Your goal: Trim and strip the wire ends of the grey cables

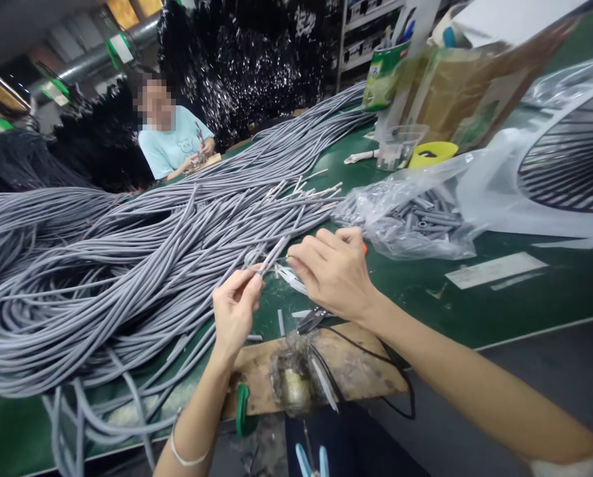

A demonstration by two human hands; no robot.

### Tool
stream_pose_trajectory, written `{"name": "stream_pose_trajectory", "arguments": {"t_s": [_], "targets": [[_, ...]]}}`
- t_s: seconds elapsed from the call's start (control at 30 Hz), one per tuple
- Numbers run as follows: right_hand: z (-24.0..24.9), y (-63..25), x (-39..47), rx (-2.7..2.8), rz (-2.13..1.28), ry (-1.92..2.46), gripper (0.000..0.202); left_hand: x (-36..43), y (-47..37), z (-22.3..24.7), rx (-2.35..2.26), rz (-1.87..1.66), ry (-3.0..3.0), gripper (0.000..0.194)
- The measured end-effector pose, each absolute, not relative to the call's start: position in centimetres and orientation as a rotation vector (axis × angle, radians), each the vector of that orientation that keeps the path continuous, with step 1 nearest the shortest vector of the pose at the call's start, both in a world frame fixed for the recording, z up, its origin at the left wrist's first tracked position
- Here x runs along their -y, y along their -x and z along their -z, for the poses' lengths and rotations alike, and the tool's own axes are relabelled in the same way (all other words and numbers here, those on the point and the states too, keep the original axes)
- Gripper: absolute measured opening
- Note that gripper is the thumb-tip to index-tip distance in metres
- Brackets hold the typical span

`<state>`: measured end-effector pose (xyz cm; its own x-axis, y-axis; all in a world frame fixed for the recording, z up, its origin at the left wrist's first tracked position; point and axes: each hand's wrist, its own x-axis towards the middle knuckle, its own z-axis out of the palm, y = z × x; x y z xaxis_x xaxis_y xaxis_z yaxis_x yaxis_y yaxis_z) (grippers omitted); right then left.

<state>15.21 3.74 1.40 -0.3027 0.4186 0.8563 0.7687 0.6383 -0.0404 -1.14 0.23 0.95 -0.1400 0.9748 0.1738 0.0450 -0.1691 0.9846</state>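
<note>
Pale-blue twin handles (323, 461) at 6 o'clock, nearest the camera; just beyond them, stained brown wooden board (366, 361) bearing a crusted, yellowish, rounded pot (296, 387); green plastic hook-shaped piece (242, 411) at the board's edge, 8 o'clock from the pot; left hand (235, 308): thumb and index finger narrowed, pinching a slim lilac-grey cable length (276, 252), its free end pointing to about 1 o'clock, near mid-view; right hand (333, 271) at about 2 o'clock from the left: fingers curled, thumb and index finger close together near the cable length; cannot tell whether they grip anything; large mass of grey round cables (127, 265) toward 9 o'clock, on green tabletop (390, 285); clear plastic bag of short grey tubes (425, 218) at 2 o'clock from the right hand; co-worker in pale-blue shirt (171, 149) at 11 o'clock, hands at a small work surface
</note>
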Motion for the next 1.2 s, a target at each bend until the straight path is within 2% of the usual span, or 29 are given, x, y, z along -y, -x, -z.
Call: {"name": "stream_pose_trajectory", "arguments": {"t_s": [0.17,0.37,0.67,0.83,1.03,1.2], "targets": [[-1.4,-15.0,-3.7,1.951,0.562,0.829,0.025,0.0,1.1,-1.1,-1.267,-1.379,-1.293,0.029],[-1.3,-15.0,-3.6,1.971,0.482,0.801,0.026,0.1,0.9,-1.2,-1.275,-1.376,-1.315,0.030],[-0.6,-14.9,-4.2,2.015,-0.358,0.739,0.022,0.2,1.0,-1.6,-1.168,-1.313,-1.290,0.031],[-0.7,-14.7,-4.3,1.962,-0.610,0.663,0.020,0.2,1.0,-1.3,-1.224,-1.368,-1.481,0.026],[-0.5,-14.2,-3.9,1.904,-0.592,0.724,0.023,0.5,0.9,-1.0,-1.407,-1.399,-1.872,0.021],[-0.6,-14.2,-3.8,1.784,-0.821,0.721,0.022,0.6,1.0,-0.9,-1.461,-1.411,-1.983,0.020]]}}
